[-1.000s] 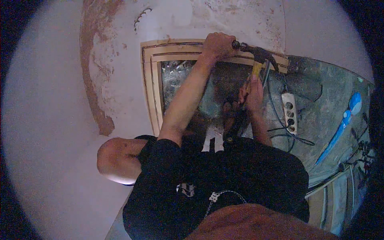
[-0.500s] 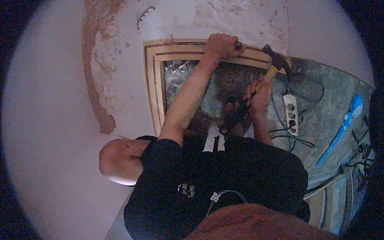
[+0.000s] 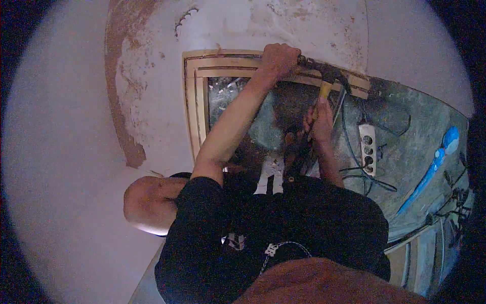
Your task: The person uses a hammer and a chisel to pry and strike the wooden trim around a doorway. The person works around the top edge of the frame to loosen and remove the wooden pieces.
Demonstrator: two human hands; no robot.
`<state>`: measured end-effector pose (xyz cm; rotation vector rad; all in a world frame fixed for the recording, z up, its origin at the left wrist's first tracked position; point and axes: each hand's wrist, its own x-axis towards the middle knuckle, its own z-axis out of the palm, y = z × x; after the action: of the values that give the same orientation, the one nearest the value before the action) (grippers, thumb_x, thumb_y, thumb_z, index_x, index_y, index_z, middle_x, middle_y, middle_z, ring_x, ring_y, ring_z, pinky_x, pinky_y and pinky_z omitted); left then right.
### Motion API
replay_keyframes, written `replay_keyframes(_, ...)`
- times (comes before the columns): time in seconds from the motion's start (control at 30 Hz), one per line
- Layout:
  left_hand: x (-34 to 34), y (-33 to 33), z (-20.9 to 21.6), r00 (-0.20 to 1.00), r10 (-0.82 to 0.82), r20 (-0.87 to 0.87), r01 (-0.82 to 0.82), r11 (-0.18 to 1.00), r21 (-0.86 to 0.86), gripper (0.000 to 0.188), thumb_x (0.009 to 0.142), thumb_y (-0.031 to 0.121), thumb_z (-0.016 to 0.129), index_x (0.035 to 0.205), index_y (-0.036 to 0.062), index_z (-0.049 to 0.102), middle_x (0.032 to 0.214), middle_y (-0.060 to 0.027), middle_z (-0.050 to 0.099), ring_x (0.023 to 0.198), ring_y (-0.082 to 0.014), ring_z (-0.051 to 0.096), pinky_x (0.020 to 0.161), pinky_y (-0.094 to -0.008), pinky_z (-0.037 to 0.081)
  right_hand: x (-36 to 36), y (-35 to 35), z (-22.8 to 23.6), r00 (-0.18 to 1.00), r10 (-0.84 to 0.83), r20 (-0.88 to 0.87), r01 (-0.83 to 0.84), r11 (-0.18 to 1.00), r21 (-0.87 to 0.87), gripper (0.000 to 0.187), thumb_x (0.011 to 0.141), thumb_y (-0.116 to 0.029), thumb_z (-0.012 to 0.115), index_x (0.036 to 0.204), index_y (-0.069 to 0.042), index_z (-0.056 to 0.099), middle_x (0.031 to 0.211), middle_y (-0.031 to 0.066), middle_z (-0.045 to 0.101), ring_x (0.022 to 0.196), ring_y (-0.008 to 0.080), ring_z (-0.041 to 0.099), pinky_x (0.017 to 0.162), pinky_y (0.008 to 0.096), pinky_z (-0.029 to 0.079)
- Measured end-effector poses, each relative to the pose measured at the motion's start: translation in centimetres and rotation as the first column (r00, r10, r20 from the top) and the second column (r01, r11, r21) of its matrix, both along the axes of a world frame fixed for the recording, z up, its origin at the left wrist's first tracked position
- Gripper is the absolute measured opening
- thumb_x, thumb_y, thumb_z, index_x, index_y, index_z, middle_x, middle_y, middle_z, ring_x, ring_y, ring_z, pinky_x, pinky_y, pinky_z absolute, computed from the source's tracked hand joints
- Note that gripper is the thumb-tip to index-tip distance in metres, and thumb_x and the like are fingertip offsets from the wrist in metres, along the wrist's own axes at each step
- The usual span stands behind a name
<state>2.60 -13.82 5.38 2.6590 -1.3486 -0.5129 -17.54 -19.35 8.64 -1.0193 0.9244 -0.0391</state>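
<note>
My left hand (image 3: 281, 61) is closed around a dark-ended tool handle (image 3: 302, 60), held along the far side of a pale wooden frame (image 3: 228, 62) with dark grooves. The rest of that tool is hidden by my fist, so its kind does not show. In my right hand (image 3: 321, 121) is a claw hammer (image 3: 329, 74) with a yellow neck below a dark head. The hammer's face is at the tool's end, right beside my left fist; I cannot tell whether they touch. Dark shadow covers the area under my forearms.
A white power strip (image 3: 368, 149) with dark cables lies on the stained floor (image 3: 400, 167) to the right. Farther right is a long blue object (image 3: 430, 169). Long strips (image 3: 420, 258) lie lower right. A patchy plaster wall (image 3: 228, 25) rises behind the frame.
The hammer has swung left, from apart from the tool to its end. My right hand has shifted slightly left with it; my left hand has stayed almost in place.
</note>
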Motion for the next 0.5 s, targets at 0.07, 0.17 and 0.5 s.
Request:
replay_keyframes(0.07,-0.2,-0.3,0.9,0.999,0.022,-0.033,-0.021,1.0,0.019,0.036,0.081,0.047,0.056,0.085,0.0136,0.069,0.081,-0.0132,0.068,0.078,-0.0299,0.067,0.067,-0.0433,0.053,-0.3,-0.3,-0.7,0.999,-0.022,0.034,0.024,0.998,-0.051,0.03,0.098,-0.039,0.036,0.087,-0.012,0.041,0.056,0.0017,0.04,0.037,0.0125,0.038,0.034,0.0262,0.035)
replay_keyframes(0.17,-0.2,-0.7,0.9,0.996,0.03,-0.086,-0.025,0.997,0.067,0.037,0.078,0.049,0.059,0.09,0.0149,0.067,0.083,-0.0129,0.067,0.082,-0.0308,0.066,0.07,-0.045,0.053,-0.2,-0.9,-0.2,0.979,-0.196,0.061,0.199,0.979,-0.04,0.031,0.098,-0.04,0.036,0.087,-0.011,0.041,0.055,0.0017,0.04,0.036,0.0126,0.038,0.033,0.0263,0.035)
replay_keyframes(0.5,-0.2,-0.4,2.0,0.996,0.043,-0.08,-0.038,0.997,0.062,0.024,0.078,0.032,0.059,0.086,0.0113,0.068,0.085,-0.0155,0.067,0.082,-0.0305,0.067,0.07,-0.0438,0.053,-1.0,-1.2,-1.3,0.988,-0.112,0.102,0.12,0.99,-0.078,0.032,0.097,-0.042,0.036,0.087,-0.011,0.04,0.055,0.0017,0.04,0.036,0.0122,0.038,0.032,0.0277,0.034)
